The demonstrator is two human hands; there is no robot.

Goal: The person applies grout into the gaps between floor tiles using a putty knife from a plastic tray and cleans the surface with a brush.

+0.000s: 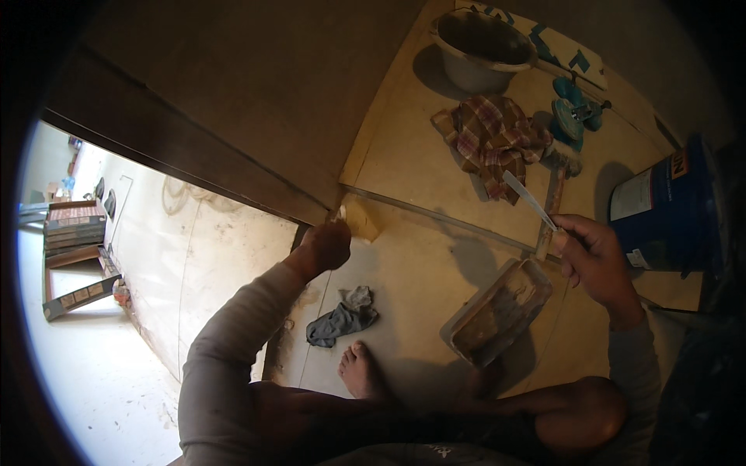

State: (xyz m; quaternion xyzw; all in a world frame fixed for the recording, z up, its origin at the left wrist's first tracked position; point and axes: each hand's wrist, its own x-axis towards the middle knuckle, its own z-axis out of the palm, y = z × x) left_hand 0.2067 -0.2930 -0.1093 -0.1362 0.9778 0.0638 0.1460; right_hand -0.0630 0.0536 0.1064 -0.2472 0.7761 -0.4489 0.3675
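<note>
My left hand (pixel 326 245) is closed at the lower end of the brown panel's edge, with a pale yellow sponge-like piece (pixel 361 220) against its fingers. Its exact kind is unclear. My right hand (pixel 594 256) grips a narrow, pale-bladed knife (pixel 528 198), its blade slanting up and left; the palm hides much of the handle. Below and left of that hand, a worn rectangular trough (pixel 501 314) rests on the floor. A crumpled dark grey cloth (pixel 340 320) lies below my left hand, near my bare foot (pixel 360 371).
A checked cloth (pixel 495 140), a brush (pixel 565 158) and teal sandals (pixel 575 109) lie farther off. A grey basin (pixel 483 54) stands at the back, a blue bucket (pixel 664 210) at right. The brown panel (pixel 210 101) borders a bright doorway; stacked boxes (pixel 74 241) stand beyond.
</note>
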